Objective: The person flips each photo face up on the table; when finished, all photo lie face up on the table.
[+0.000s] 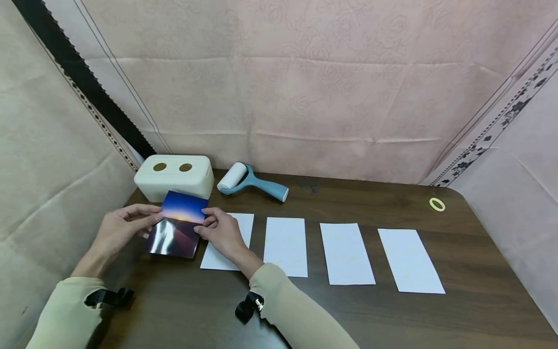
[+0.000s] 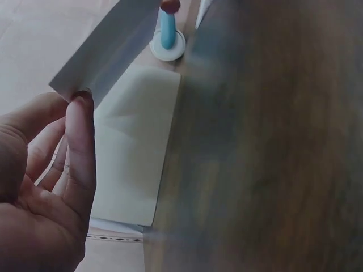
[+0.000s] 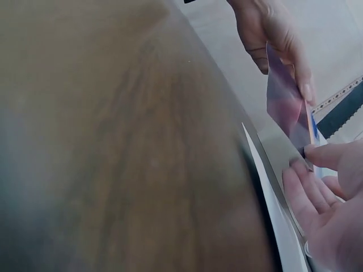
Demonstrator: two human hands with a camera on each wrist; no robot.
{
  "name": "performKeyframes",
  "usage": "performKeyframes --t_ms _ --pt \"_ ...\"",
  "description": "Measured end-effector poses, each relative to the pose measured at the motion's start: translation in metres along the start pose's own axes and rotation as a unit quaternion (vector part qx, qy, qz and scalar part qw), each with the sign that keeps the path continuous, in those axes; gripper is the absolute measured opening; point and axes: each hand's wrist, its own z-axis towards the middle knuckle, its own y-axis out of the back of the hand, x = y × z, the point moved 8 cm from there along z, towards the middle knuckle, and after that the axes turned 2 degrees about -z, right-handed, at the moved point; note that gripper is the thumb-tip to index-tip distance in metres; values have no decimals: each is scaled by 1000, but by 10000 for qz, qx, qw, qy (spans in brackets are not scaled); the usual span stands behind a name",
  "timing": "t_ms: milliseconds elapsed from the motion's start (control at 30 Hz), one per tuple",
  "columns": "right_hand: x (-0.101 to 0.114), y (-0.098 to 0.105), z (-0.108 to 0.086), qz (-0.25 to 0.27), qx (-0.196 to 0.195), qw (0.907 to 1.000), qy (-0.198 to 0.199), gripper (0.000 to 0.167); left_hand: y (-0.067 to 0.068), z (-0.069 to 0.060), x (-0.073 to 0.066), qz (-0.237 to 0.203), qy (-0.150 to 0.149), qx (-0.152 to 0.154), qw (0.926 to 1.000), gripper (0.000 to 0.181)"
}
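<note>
A glossy photo print (image 1: 180, 237), blue sky over a dark purple lower half, is held up off the table between both hands. My left hand (image 1: 124, 228) pinches its left edge between thumb and fingers. On the opposite edge, my right hand (image 1: 224, 235) pinches the print. The print's pale back (image 2: 108, 56) faces the left wrist view, where the left thumb lies against it. In the right wrist view its shiny purple face (image 3: 286, 105) shows, slightly bowed. Just beneath the right hand lies a white sheet (image 1: 222, 254), partly hidden by that hand and forearm.
Behind the print stands a white box (image 1: 174, 186) with two round holes on top. A blue-handled lint roller (image 1: 261, 185) lies to its right. More white sheets (image 1: 285, 247) extend rightward in a row. A pale yellow ring (image 1: 437, 204) lies far right. Cloth curtains (image 1: 305, 97) enclose the table.
</note>
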Motion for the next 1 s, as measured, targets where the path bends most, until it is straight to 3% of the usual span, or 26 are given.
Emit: performKeyframes --t_ms 100,500,1000 --pt "0 0 0 -369 -23 9993 45 43 1 0 4 204 48 46 9998 39" --pt "-6 -6 4 -850 88 9963 -87 42 -5 2 12 853 -106 125 9962 39" --pt "2 -14 9 -2010 456 9785 -46 43 -14 5 19 1197 24 610 9909 25"
